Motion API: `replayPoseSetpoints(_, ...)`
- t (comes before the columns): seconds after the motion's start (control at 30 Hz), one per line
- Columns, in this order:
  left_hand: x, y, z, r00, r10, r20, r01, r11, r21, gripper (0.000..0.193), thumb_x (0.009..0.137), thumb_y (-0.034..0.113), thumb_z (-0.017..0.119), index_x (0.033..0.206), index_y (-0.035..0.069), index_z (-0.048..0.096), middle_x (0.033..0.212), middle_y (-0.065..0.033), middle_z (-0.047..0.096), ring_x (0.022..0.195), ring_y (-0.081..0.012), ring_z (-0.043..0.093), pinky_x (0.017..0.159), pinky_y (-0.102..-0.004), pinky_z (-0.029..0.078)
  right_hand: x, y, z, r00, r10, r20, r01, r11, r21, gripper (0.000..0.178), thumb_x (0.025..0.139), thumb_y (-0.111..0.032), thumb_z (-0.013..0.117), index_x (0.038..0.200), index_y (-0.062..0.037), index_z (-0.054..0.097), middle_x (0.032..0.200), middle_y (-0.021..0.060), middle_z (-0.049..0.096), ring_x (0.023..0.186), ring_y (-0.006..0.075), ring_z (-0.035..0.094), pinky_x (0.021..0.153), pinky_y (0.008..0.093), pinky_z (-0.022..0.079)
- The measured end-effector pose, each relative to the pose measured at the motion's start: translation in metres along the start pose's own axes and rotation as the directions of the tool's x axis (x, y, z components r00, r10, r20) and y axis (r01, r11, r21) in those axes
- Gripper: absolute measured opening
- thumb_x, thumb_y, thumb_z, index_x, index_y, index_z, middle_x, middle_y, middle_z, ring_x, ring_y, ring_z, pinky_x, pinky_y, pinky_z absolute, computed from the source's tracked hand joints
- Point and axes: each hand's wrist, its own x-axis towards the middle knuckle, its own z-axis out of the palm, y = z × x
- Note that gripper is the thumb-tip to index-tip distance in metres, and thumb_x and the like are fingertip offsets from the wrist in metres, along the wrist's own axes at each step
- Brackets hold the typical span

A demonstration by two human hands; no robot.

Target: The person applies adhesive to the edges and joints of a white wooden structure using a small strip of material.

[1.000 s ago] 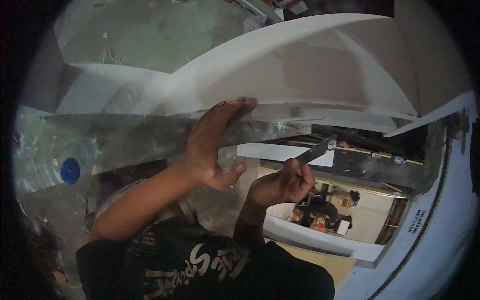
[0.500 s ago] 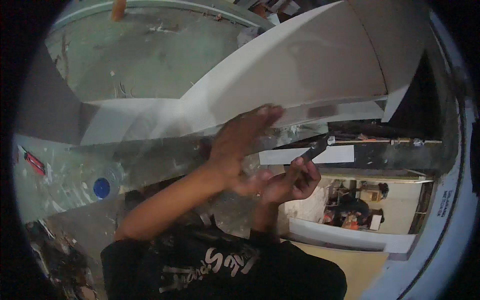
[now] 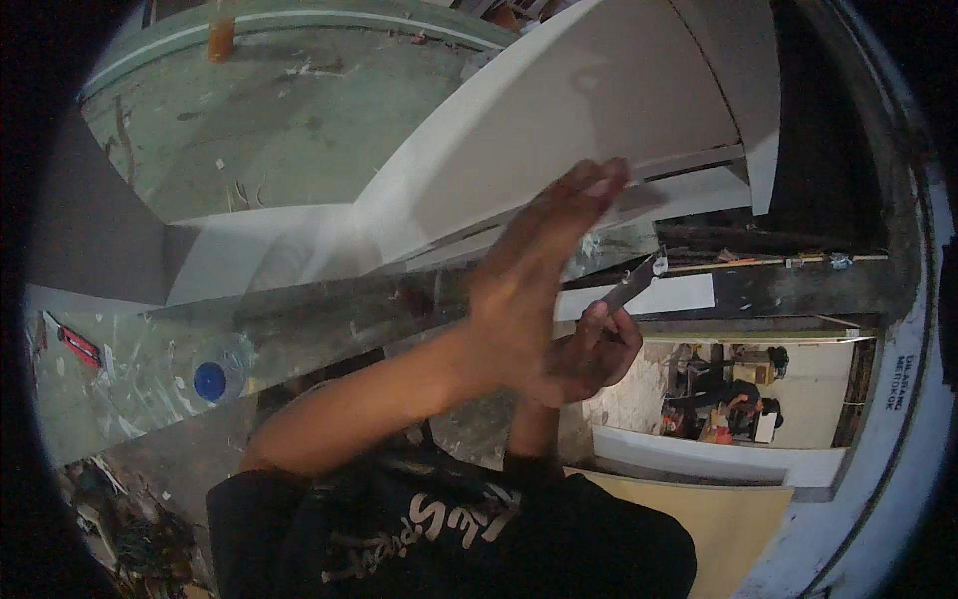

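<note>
My left hand [image 3: 539,270] is raised with its fingers stretched out, slightly blurred, in front of a white panel [image 3: 559,120]. It holds nothing that I can see. The heel of it overlaps my right hand [image 3: 599,349] in the picture; whether they touch, I cannot tell. Between the thumb and fingers of my right hand is a dark, flat, blade-like strip [image 3: 631,285], pointing up and away to the right. A small pale bit sits at its far tip. Behind it lies a white strip [image 3: 684,294].
A greenish, stained work surface [image 3: 150,349] spreads to the left, bearing a red utility knife [image 3: 78,345] and a clear container with a blue cap [image 3: 209,381]. An orange bottle [image 3: 221,40] stands at the far left. Beyond the opening at right, a person [image 3: 740,397] sits among tools.
My left hand has swung right and upward, now overlapping my right hand. The right hand still grips the dark strip and has barely moved. The whole view has shifted slightly.
</note>
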Motion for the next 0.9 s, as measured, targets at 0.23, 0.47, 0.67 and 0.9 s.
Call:
replayPoseSetpoints(0.23, -0.015, -0.023, -0.027, 0.994, -0.023, 0.11, 0.032, 0.997, -0.077, 0.071, 0.076, 0.021, 0.059, 0.14, -0.005, 0.039, 0.136, -0.0231, 0.052, 0.128, -0.0395, 0.049, 0.106, -0.0454, 0.038, 0.0, 0.007, 0.001, 0.999, -0.015, 0.053, 0.011, 0.997, 0.073, 0.019, 0.083, -0.006, 0.075, 0.094, -0.0025, 0.06, 0.085, 0.0043, 0.058, 0.071, 0.0115, 0.054, 0.061, 0.0244, 0.044)
replayPoseSetpoints(0.47, -0.08, -0.062, -0.063, 0.989, -0.141, 0.045, 0.142, 0.99, -0.008, 0.068, 0.079, 0.023, 0.059, 0.137, -0.006, 0.038, 0.132, -0.0267, 0.053, 0.126, -0.0389, 0.051, 0.107, -0.0446, 0.036, 0.0, 0.002, 0.006, 0.998, -0.035, 0.057, 0.035, 0.999, -0.003, 0.018, 0.085, -0.008, 0.073, 0.095, -0.0024, 0.058, 0.08, 0.0022, 0.056, 0.075, 0.0089, 0.051, 0.064, 0.0227, 0.044)
replayPoseSetpoints(0.67, -0.126, -0.08, -0.112, 0.96, -0.252, 0.125, 0.231, 0.959, 0.162, 0.062, 0.084, 0.019, 0.056, 0.137, -0.007, 0.037, 0.136, -0.0276, 0.049, 0.127, -0.0387, 0.048, 0.11, -0.0449, 0.033, -0.011, 0.001, 0.008, 0.997, -0.026, 0.073, 0.027, 1.0, -0.003, 0.018, 0.084, -0.006, 0.072, 0.096, -0.0026, 0.058, 0.079, 0.0017, 0.055, 0.077, 0.01, 0.052, 0.069, 0.0232, 0.044)
replayPoseSetpoints(0.9, -0.181, -0.093, -0.152, 0.914, -0.353, 0.202, 0.308, 0.925, 0.22, 0.077, 0.079, 0.018, 0.064, 0.145, 0.0, 0.029, 0.145, -0.0254, 0.04, 0.139, -0.0389, 0.035, 0.114, -0.0432, 0.028, -0.021, -0.001, 0.013, 0.995, 0.002, 0.103, -0.01, 0.997, 0.078, 0.018, 0.083, -0.008, 0.073, 0.092, -0.0011, 0.059, 0.08, 0.0027, 0.054, 0.077, 0.012, 0.051, 0.069, 0.0255, 0.043)
